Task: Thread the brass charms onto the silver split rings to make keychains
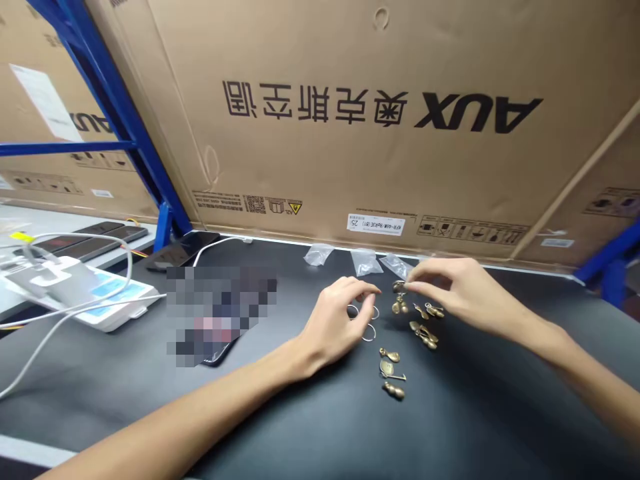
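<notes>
Our right hand (463, 293) pinches a small bronze-coloured metal charm (399, 287) toward the black bench's (300, 437) far edge (left hand (336, 319), grip unclear).

Black counter (475, 427) strewn with small bronze charms (424, 335)

Charms lie right and front-right of the silver rings (369, 340); clear plastic bags (367, 262) behind these, a dark phone (183, 250) left and farther back, a white box (127, 312) well left.

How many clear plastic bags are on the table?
3: left bag, middle bag and right bag, all near the big box. More may hide behind the right hand.
</notes>
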`<state>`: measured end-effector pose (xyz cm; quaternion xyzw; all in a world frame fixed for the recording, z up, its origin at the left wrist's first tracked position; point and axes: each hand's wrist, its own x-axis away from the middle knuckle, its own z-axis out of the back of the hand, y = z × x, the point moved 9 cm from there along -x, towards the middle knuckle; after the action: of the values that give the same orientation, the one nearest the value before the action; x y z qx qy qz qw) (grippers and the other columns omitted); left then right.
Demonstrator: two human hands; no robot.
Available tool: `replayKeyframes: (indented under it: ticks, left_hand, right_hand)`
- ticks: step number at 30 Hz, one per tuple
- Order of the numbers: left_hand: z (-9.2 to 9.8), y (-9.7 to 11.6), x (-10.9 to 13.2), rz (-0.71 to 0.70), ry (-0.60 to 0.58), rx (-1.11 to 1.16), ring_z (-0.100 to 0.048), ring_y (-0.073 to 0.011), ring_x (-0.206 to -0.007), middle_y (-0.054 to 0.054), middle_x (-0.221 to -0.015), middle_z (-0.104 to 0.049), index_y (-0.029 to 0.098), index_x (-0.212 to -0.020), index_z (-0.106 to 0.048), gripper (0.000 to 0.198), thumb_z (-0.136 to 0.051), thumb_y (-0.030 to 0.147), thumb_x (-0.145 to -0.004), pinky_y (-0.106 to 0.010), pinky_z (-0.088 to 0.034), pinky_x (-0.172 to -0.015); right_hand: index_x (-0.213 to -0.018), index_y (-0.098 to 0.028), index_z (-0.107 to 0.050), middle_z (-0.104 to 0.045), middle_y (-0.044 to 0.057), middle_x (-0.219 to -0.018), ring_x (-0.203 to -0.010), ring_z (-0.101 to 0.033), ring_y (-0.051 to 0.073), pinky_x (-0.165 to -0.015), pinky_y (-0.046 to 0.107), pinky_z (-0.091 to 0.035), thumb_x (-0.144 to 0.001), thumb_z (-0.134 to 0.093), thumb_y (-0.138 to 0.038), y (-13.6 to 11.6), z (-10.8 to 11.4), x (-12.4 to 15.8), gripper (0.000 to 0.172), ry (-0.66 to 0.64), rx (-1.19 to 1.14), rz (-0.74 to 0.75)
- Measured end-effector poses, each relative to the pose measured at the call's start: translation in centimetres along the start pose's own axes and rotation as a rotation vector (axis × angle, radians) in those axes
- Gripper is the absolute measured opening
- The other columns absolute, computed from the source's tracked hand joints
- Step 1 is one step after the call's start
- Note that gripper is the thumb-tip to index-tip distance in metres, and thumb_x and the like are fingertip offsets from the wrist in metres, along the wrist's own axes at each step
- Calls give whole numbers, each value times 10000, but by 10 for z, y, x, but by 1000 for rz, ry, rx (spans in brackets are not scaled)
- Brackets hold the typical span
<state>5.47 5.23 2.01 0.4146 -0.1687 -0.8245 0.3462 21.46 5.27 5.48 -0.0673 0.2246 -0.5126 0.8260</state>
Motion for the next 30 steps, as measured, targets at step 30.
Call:
replayKeyframes:
  ticks: [30]
  left_hand:
    - [-30, -8, 5, 448, -305, 709, -452, -75, -540, -2, -723, -619, 145, -796, -685, 261, -657, 400, -845, -203, -385, -504]
  right_hand:
    - [-1009, -221, -717, -728, 45, -988, -828, -649, 188, -800, 346, -475, -959, -536, -262, -25, -28, 39, 193, 320, -10, 59]
